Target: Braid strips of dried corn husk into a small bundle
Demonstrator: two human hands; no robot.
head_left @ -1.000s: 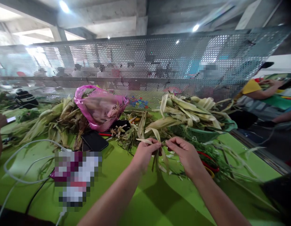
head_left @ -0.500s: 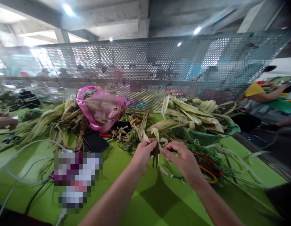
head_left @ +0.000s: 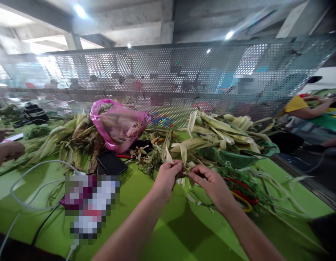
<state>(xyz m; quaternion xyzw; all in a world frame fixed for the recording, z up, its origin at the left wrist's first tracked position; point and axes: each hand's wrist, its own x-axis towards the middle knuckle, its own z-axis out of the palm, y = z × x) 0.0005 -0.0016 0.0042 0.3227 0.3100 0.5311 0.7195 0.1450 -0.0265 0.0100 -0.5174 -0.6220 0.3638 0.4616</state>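
Between my hands, above the green table point(head_left: 168, 239), are pale strips of corn husk point(head_left: 183, 153). My left hand point(head_left: 169, 175) pinches the husk with thumb and forefinger, two pale ends sticking up over it. Close by on the right, my right hand point(head_left: 208, 179) pinches the husk's lower right part, fingertips almost meeting the left ones. The exact grip points are partly covered by my fingers. Small husk scraps point(head_left: 190, 198) lie on the table just beneath. Beside my right hand, scissors with red and yellow handles point(head_left: 244, 201) sit partly under green strands.
A green basket point(head_left: 235, 159) heaped with corn husks point(head_left: 222, 130) stands at the back right. Behind, a pink plastic bag point(head_left: 116, 127) rests near a dark phone point(head_left: 111, 163). White cables point(head_left: 18, 192) cross the left side. Another person's hand point(head_left: 12, 150) is at the far left.
My hands stay together on the husk; its hanging lower ends, visible before, are now mostly hidden by my fingers. At the left edge, the other person's hand has come further into view.
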